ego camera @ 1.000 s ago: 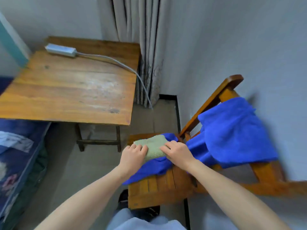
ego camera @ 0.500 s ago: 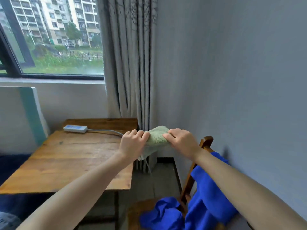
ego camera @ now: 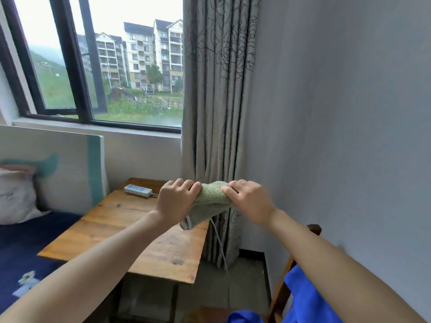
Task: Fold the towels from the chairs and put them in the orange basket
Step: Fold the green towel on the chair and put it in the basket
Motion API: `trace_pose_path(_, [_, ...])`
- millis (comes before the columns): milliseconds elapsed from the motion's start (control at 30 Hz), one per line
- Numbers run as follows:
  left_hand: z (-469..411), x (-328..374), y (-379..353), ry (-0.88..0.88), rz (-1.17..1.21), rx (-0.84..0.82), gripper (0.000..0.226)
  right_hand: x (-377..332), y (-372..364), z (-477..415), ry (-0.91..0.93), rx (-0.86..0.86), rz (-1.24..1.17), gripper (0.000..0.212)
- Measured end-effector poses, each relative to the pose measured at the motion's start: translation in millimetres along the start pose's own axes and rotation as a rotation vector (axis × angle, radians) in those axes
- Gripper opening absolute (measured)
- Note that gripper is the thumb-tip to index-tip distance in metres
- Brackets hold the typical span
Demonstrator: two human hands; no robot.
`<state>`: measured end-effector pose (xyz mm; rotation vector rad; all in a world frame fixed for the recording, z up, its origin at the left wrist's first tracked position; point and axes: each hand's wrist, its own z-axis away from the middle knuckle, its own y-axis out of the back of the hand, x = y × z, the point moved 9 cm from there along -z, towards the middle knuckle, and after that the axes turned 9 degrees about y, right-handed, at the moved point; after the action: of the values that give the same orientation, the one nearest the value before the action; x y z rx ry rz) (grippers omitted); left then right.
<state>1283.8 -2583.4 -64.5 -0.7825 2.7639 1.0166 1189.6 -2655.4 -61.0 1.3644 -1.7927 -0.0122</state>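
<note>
A small folded green towel is held up in the air in front of the curtain. My left hand grips its left side and my right hand grips its right side, both with fingers closed over the top edge. A corner of the towel hangs down below my left hand. A blue towel drapes over the wooden chair at the lower right, mostly hidden by my right forearm. The orange basket is not in view.
A wooden table stands below my hands, with a white power strip and its cable at the back. A bed with dark blue bedding and a pillow lies left. Curtain, window and grey wall are ahead.
Both hands lifted the green towel off the chair seat and up to chest height. The view tilted up and left from the chair toward the window; the towel stays gripped.
</note>
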Motion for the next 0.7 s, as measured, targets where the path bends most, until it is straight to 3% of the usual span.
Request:
trace_pose_path(133, [35.5,-40.5,15.2,0.046,-0.073,0.008,0.025,-35.5,-14.2,-35.7,0.038,0.046,-0.094,0.028])
trace_pose_path(367, [99.0,-110.7,60.0,0.152,-0.208,-0.035,0.027,-109.1,-23.7,-103.6,0.174,0.106,-0.19,0.024])
trace_pose_path(500, [156.7,-164.5,102.9,0.243,-0.301,-0.072,0.028,-174.5,-16.9,-157.3,0.251,0.181,-0.308,0.033])
trace_pose_path(700, [278.5,-234.0,186.4,0.43,-0.467,-0.221,0.032,-310.8,6.3,-235.8,0.342,0.265,-0.527,0.021])
